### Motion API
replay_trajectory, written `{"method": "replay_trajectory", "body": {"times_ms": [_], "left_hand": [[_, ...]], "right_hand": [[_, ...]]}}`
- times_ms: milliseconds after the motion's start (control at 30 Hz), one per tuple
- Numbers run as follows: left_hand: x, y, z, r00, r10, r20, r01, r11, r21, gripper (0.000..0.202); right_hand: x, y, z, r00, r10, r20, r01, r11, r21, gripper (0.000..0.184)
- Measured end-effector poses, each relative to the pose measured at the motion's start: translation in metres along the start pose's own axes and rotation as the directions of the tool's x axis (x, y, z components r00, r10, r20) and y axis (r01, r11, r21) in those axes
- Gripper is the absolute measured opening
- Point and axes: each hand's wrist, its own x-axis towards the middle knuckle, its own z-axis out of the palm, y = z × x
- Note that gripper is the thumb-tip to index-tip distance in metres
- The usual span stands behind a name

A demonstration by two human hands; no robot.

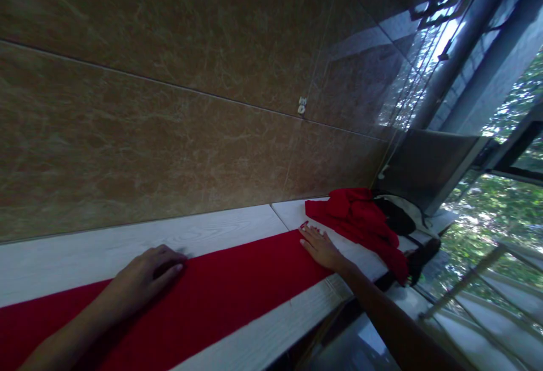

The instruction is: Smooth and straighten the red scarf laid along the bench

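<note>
A long strip of red cloth lies flat along a white wooden table. My left hand rests on the cloth's far edge, palm down, its fingers curled loosely with nothing seen inside them. My right hand lies flat at the cloth's right end, fingers stretched out and together, pressing the edge down. It holds nothing.
A heap of red garments with black and white clothing sits on the table's right end. A brown tiled wall runs close behind the table. A window with railing and trees is at the right.
</note>
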Motion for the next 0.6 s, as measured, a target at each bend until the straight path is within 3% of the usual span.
{"method": "replay_trajectory", "body": {"times_ms": [200,433,600], "left_hand": [[0.0,0.006,-0.003,1.0,-0.013,0.013,0.013,1.0,0.005,0.045],[-0.001,-0.001,0.001,1.0,-0.006,0.006,0.006,1.0,0.006,0.046],[-0.001,0.002,0.0,1.0,-0.017,0.014,0.016,1.0,0.021,0.044]], "right_hand": [[0.004,0.004,-0.019,0.997,0.001,-0.077,0.0,1.0,0.006,0.06],[-0.003,0.0,-0.006,1.0,0.011,0.011,-0.011,1.0,0.009,0.058],[0.002,0.002,-0.024,0.998,0.024,-0.058,-0.023,1.0,0.003,0.06]]}}
